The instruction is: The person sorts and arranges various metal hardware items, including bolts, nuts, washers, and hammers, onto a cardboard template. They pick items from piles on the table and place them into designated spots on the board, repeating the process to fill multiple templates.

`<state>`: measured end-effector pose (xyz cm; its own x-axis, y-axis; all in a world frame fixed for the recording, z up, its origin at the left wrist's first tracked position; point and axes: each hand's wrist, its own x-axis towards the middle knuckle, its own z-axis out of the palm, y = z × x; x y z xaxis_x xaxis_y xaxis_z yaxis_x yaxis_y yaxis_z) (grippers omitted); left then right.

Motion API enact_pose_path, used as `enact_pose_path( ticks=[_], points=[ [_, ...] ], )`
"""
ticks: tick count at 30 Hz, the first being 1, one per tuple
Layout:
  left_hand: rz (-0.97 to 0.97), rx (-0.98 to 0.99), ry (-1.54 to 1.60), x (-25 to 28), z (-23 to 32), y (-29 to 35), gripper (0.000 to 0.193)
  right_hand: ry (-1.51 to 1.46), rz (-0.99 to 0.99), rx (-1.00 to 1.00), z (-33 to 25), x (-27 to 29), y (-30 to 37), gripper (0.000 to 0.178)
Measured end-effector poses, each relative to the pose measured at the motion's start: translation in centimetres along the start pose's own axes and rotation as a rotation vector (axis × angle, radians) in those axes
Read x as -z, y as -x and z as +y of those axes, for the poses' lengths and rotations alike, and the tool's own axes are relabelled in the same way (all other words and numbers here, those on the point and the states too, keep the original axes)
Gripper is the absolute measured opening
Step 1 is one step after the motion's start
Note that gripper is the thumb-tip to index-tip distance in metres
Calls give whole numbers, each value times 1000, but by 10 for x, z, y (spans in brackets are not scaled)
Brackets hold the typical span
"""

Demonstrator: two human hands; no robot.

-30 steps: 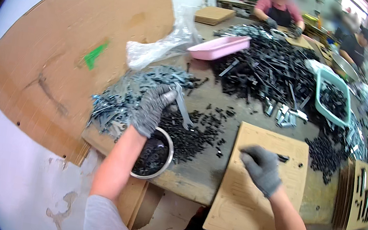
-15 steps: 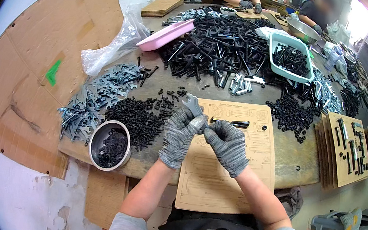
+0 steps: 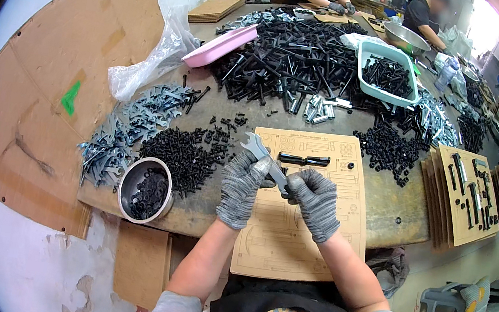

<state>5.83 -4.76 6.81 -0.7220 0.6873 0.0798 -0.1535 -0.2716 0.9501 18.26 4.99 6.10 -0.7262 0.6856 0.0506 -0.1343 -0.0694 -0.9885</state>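
Observation:
A grey open-ended wrench (image 3: 266,159) slants between my two gloved hands, above a brown printed cardboard sheet (image 3: 286,255). My left hand (image 3: 241,188) grips it along the handle, its forked jaw sticking out past the thumb. At the wrench's lower end, my right hand (image 3: 316,201) pinches with thumb and fingers. Small dark bits show by the fingertips, too hidden to name. Farther up the sheet lie black bolts (image 3: 304,160), side by side and crosswise. Right of them sits a small black nut (image 3: 350,166).
On the left are heaped wrenches (image 3: 114,136), small black screws (image 3: 182,152) and a metal bowl of black washers (image 3: 123,192). Beyond lie piled black bolts (image 3: 290,59), a pink tray (image 3: 220,47) and a pale green tray (image 3: 415,102). Filled cards (image 3: 466,195) stand at right. Co-workers sit behind.
The wrench has tilted so its handle shows more between my hands. My right hand has shifted slightly down. The whole view has moved a little; the bolts and nut stay on the sheet.

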Motion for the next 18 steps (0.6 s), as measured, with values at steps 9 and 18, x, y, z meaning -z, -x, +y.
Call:
enact_pose_path(
  ticks=[9, 18],
  points=[
    [-53, 80, 58, 33, -4, -5, 38, 301, 66, 213, -29, 36, -14, 25],
    [-339, 596, 103, -9, -9, 30, 47, 1289, -650, 422, -78, 30, -42, 20]
  ],
)
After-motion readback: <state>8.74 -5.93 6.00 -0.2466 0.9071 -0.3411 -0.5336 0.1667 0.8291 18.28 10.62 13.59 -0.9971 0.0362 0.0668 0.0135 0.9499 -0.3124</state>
